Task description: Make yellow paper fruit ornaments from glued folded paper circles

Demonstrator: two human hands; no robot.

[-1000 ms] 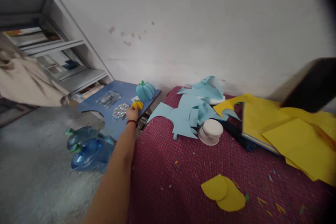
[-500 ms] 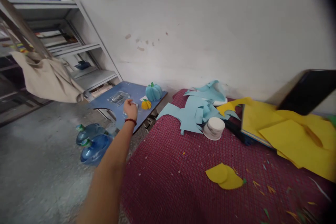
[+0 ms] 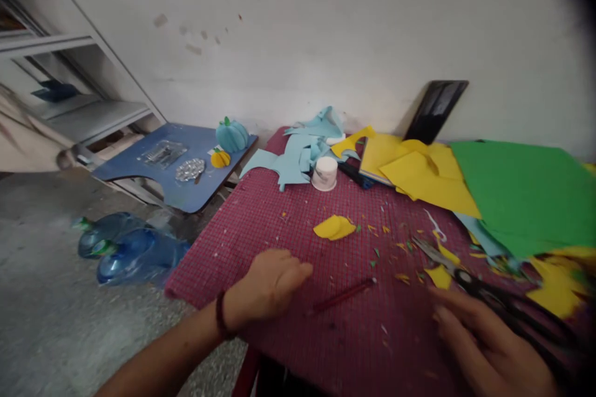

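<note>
My left hand (image 3: 274, 282), with a dark red band at its wrist, is over the near left part of the red checked tabletop (image 3: 261, 229). Its fingers are curled closed, and whatever may be inside them is hidden. To its right lies a dark red pencil (image 3: 344, 296). At the lower right, my right hand (image 3: 488, 347) is open, fingers stretched forward and holding nothing I can see. Black-handled scissors (image 3: 479, 285) lie just beyond and beside that hand. Yellow leaf-shaped pieces (image 3: 334, 227) lie between the hands, farther back.
A white cup (image 3: 325, 173) stands by light blue scraps (image 3: 293, 164). Yellow sheets (image 3: 410, 167), a green sheet (image 3: 526, 192) and a leaning dark tablet (image 3: 435, 110) line the wall. The blue table (image 3: 186, 195) bears two craft pumpkins (image 3: 231, 134). Water bottles (image 3: 139, 255) lie on the floor.
My left hand has come back from the blue table to above the red tabletop. My right hand, the scissors and the pencil have come into view as the camera turned right and down.
</note>
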